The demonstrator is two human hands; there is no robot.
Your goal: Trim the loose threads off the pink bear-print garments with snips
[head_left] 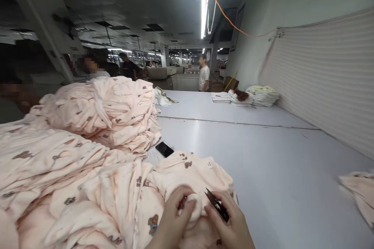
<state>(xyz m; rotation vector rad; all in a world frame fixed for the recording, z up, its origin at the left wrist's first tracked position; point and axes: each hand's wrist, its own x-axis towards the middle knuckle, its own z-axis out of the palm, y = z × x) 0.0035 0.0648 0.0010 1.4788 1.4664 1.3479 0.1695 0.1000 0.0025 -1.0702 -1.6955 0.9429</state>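
Note:
A pale pink fleece garment (201, 171) with small bear prints and a white neck label lies in front of me on the table. My left hand (177, 214) pinches a bunched fold of it between thumb and fingers. Close beside it, my right hand (228, 218) holds dark thread snips (216, 204), their points aimed up and to the left. The right thumb rests near the same fold; whether the right fingers also grip cloth is unclear. More garments of the same fabric (111, 186) press up against the left side of this one.
A tall pile of pink garments (117, 105) covers the table's left. A phone (164, 149) lies beside it. Stacks of folded cloth (261, 96) and papers (220, 97) stand at the far right of the table (277, 171). Another pink piece (360, 194) lies at the right edge. Several people are beyond.

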